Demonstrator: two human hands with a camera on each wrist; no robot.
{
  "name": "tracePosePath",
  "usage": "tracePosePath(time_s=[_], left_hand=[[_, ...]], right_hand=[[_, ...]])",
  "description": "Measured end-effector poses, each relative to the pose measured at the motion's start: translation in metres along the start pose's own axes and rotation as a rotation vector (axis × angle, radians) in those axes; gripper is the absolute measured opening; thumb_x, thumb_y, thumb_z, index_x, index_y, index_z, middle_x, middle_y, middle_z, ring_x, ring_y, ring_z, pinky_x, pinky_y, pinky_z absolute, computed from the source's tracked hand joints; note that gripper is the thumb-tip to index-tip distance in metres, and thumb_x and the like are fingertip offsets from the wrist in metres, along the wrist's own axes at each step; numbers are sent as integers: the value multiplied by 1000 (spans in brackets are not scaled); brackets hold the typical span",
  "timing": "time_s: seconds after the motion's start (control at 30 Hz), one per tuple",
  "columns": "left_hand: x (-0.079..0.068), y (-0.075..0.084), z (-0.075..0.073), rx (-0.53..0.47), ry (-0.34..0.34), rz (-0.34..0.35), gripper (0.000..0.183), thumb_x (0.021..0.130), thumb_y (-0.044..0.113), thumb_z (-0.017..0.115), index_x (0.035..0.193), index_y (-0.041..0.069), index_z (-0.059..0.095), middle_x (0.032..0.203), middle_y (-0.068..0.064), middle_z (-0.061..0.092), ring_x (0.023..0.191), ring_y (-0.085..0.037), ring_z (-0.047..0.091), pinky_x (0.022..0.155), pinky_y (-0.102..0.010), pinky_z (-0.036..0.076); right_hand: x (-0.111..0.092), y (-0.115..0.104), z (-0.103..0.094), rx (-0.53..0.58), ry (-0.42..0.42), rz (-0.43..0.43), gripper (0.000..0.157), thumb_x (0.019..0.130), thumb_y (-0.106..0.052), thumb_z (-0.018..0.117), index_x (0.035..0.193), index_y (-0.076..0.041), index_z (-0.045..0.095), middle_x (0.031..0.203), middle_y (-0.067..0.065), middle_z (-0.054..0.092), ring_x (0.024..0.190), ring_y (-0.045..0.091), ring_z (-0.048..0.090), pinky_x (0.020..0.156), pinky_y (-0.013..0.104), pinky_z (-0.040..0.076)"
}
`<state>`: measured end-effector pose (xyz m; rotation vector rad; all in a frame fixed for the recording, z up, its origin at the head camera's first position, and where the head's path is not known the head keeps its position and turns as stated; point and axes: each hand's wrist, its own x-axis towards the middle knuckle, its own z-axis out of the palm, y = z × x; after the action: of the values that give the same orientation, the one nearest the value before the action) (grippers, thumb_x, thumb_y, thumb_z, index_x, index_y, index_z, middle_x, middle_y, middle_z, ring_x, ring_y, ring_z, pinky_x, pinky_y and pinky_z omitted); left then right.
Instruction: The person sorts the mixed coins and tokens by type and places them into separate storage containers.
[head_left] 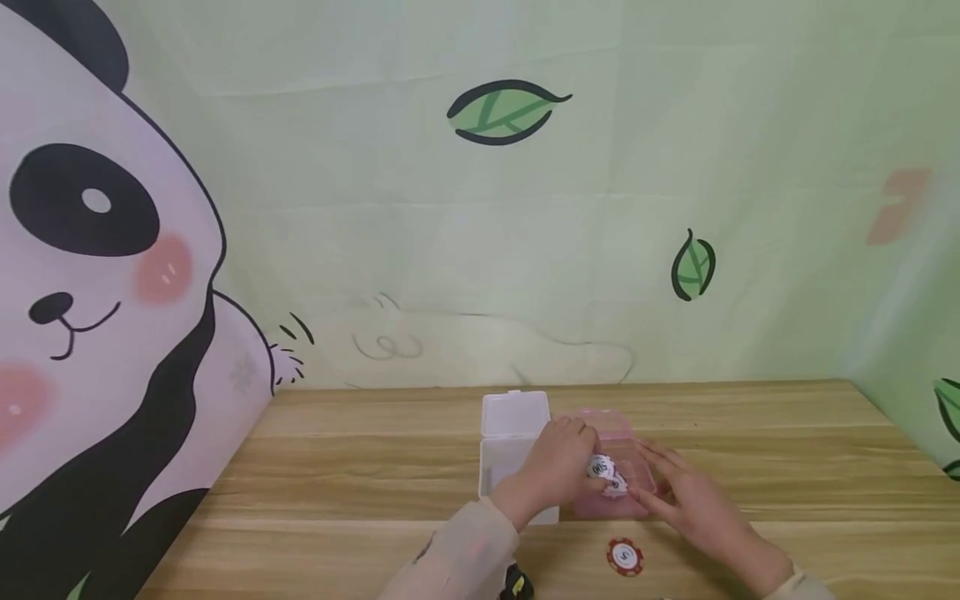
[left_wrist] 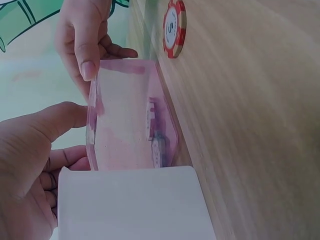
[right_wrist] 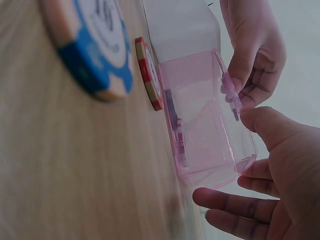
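Note:
A pink translucent plastic box (head_left: 618,506) stands on the table with its lid (head_left: 606,423) open at the back. My left hand (head_left: 551,462) reaches over its left side and pinches a white poker chip (head_left: 601,465) at the opening. Another chip (head_left: 617,486) shows just below it inside the box. Through the pink wall, the left wrist view shows chips (left_wrist: 150,120) near the box floor. My right hand (head_left: 693,500) holds the box at its right end, the thumb (right_wrist: 262,122) on the rim and fingers (right_wrist: 235,204) around the corner.
A white box (head_left: 498,454) with a raised lid (head_left: 515,414) stands directly left of the pink one. A red-edged chip (head_left: 625,557) lies in front, and a blue-edged chip (right_wrist: 97,45) lies close to the right wrist camera. Behind the wooden table (head_left: 360,467) hangs a panda-print cloth (head_left: 375,208).

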<state>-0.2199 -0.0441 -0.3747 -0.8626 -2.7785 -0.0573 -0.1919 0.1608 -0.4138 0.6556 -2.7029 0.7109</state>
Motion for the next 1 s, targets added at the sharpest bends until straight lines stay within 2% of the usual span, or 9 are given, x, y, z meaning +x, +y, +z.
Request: tracePosePath(time_s=[0.13, 0.23, 0.47, 0.8, 1.0], left_hand=[[2, -2, 3, 28, -11, -12, 39, 76, 49, 76, 89, 15, 60, 89, 6, 58, 88, -11, 50, 81, -23, 41], [3, -2, 4, 48, -23, -15, 39, 76, 49, 75, 88, 15, 60, 91, 5, 59, 92, -12, 52, 86, -25, 42], [4, -3, 4, 85, -63, -7, 44, 77, 51, 74, 96, 14, 64, 98, 4, 61, 99, -13, 54, 97, -27, 41], [5, -2, 3, 92, -78, 22, 38, 79, 49, 74, 94, 15, 65, 100, 3, 62, 99, -13, 55, 91, -26, 41], [4, -1, 2, 88, -55, 19, 36, 80, 48, 73, 94, 16, 63, 98, 4, 62, 98, -13, 54, 89, -26, 41]], right_hand=[[1, 0, 1, -4, -3, -4, 61, 88, -34, 68, 134, 2, 51, 133, 17, 57, 71, -4, 56, 63, 19, 51], [1, 0, 2, -8, -4, -3, 61, 88, -34, 68, 134, 2, 51, 133, 17, 57, 71, -4, 56, 63, 19, 51], [0, -1, 2, 5, -10, 4, 61, 88, -34, 67, 135, 1, 51, 132, 15, 58, 71, -5, 55, 63, 20, 50], [0, 0, 2, -20, -5, 1, 61, 88, -34, 68, 135, 1, 50, 134, 16, 57, 73, -2, 56, 65, 21, 51], [0, 1, 4, -30, -7, 5, 61, 88, -34, 68, 136, 0, 50, 132, 15, 58, 73, -2, 55, 64, 21, 51]])
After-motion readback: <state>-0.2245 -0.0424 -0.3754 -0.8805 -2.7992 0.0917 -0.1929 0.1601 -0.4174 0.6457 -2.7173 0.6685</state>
